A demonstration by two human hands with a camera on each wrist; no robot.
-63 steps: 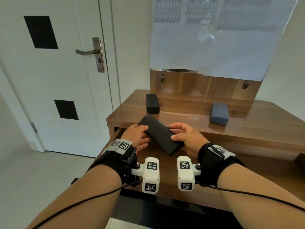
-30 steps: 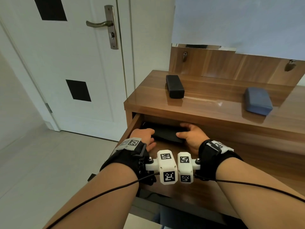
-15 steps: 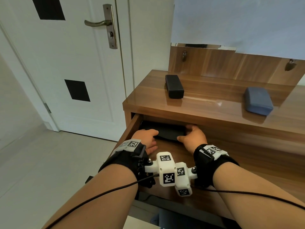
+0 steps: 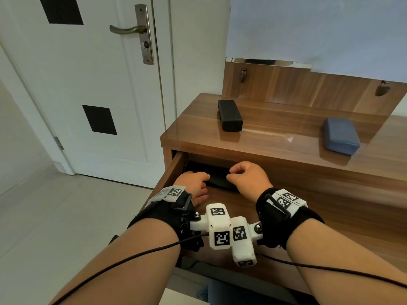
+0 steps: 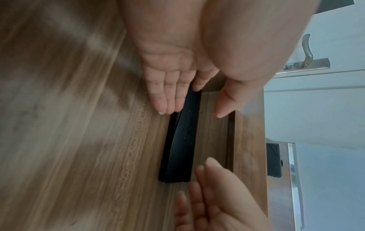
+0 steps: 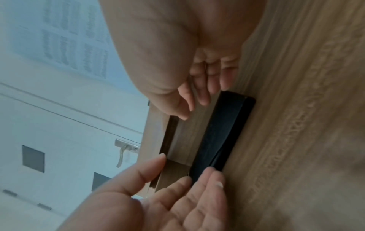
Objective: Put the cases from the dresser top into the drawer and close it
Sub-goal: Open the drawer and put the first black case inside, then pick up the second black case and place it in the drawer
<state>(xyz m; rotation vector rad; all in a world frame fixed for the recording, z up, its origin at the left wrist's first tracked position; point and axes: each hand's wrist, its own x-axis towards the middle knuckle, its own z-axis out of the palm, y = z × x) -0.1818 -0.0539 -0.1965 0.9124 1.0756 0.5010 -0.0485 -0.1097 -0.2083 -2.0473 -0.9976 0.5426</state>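
Observation:
A long black case [image 4: 218, 180] lies flat on the floor of the open drawer [image 4: 172, 172], near its back left corner. My left hand [image 4: 199, 182] is at the case's left end with straight fingers [image 5: 168, 96] touching it and the thumb held apart. My right hand [image 4: 233, 175] hovers at the right end with loosely curled fingers [image 6: 203, 92] just off the case [image 6: 223, 132], holding nothing. On the dresser top [image 4: 275, 142] remain a short black case [image 4: 230, 115] at the back left and a blue case [image 4: 341, 135] at the right.
A white door [image 4: 88, 84] with a metal handle [image 4: 130, 29] stands left of the dresser. A wooden back panel [image 4: 297, 84] rises behind the dresser top, under a covered mirror. The drawer floor [image 5: 79, 125] in front of the case is bare wood.
Both hands carried the long black case from above the dresser down into the drawer and set it at the back. They have now let go, and the right hand has lifted slightly.

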